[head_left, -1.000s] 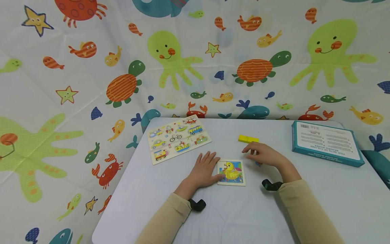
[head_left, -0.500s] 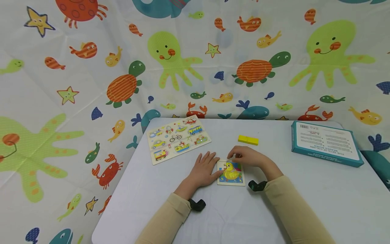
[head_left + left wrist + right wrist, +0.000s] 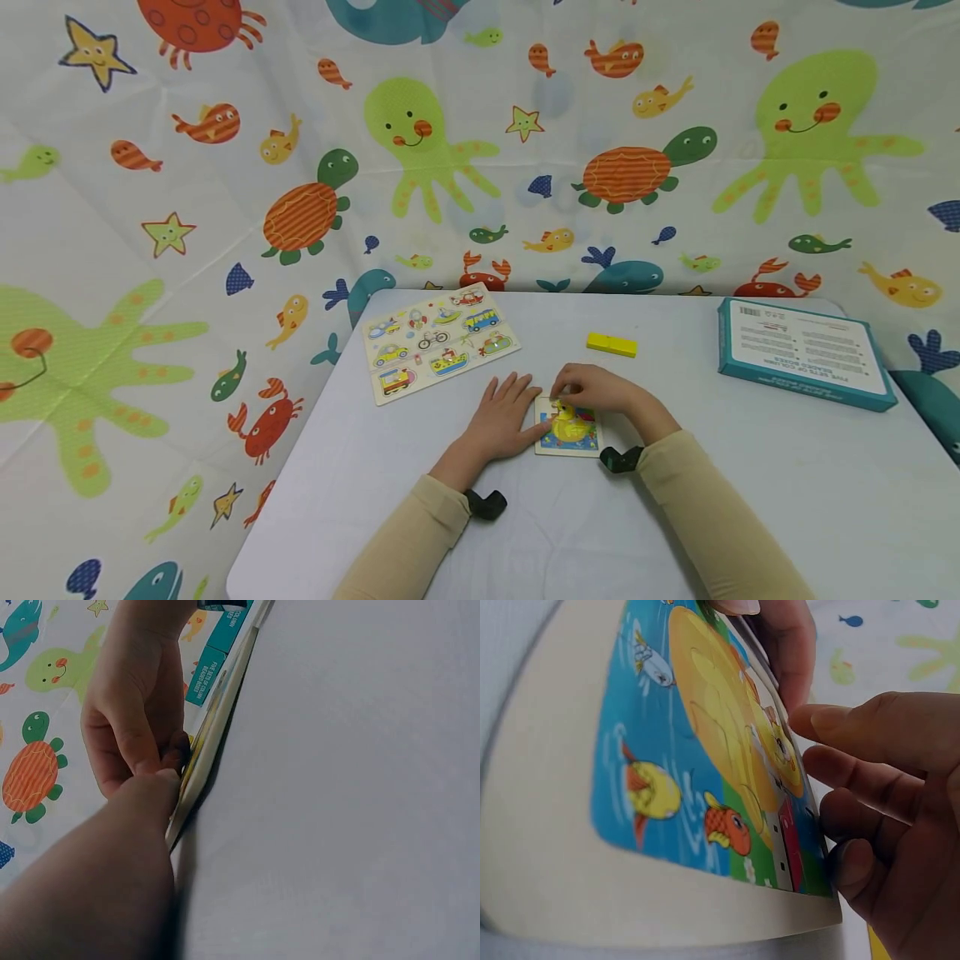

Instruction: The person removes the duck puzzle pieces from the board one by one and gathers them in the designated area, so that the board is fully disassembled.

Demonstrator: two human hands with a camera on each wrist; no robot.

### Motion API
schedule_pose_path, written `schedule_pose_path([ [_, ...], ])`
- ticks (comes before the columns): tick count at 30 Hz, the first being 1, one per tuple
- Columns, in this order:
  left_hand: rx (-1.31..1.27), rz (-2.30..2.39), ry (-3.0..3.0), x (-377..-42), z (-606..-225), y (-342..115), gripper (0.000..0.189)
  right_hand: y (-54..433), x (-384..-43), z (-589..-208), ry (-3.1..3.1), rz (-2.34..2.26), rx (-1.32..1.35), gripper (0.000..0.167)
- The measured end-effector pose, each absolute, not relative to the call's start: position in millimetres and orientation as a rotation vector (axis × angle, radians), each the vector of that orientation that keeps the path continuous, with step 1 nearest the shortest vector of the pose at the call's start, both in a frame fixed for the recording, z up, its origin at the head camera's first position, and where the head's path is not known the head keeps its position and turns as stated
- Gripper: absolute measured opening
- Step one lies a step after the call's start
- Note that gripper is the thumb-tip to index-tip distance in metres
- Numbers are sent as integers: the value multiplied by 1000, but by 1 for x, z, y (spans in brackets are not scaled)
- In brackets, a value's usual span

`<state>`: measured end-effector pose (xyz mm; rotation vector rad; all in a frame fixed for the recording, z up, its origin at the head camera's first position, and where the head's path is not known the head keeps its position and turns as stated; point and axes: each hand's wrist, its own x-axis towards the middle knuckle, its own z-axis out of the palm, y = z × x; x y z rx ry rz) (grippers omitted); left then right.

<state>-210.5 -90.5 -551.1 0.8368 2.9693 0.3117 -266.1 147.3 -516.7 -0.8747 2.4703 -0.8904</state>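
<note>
A small square wooden puzzle (image 3: 570,442) with a yellow duck picture lies on the white table. My left hand (image 3: 501,419) rests spread at its left side, the thumb lying over the puzzle's edge. My right hand (image 3: 596,388) is bent over the puzzle's top edge, fingers curled, the thumb and index fingertips at the upper left corner by the duck's head. In the right wrist view the thumb (image 3: 840,724) is right at the frame's far edge, beside a pale patch. I cannot tell whether a small piece is between those fingertips.
A yellow block (image 3: 611,344) lies behind the puzzle. At the back left is a wooden peg board (image 3: 441,340) with vehicle pictures. On the right sits a teal box (image 3: 806,352). A sea-animal cloth (image 3: 450,83) hangs behind the table.
My right hand has moved left, from beside the puzzle to its top left corner, its fingers more curled. A small blue bit seen below that hand is out of sight. My left hand has stayed put.
</note>
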Motion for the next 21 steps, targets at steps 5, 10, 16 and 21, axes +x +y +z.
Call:
schedule_pose_path([
  [5, 840, 306, 2975, -211, -552, -91, 78, 146, -268, -519, 2471, -851, -878, 16],
  [10, 832, 298, 2971, -211, -552, -91, 79, 146, -268, -520, 2461, -853, -886, 20],
  [16, 825, 288, 2970, -209, -549, -90, 76, 147, -266, -520, 2448, -883, -901, 23],
  [21, 818, 289, 2969, -208, -546, -89, 75, 147, -265, -518, 2449, -910, -897, 25],
])
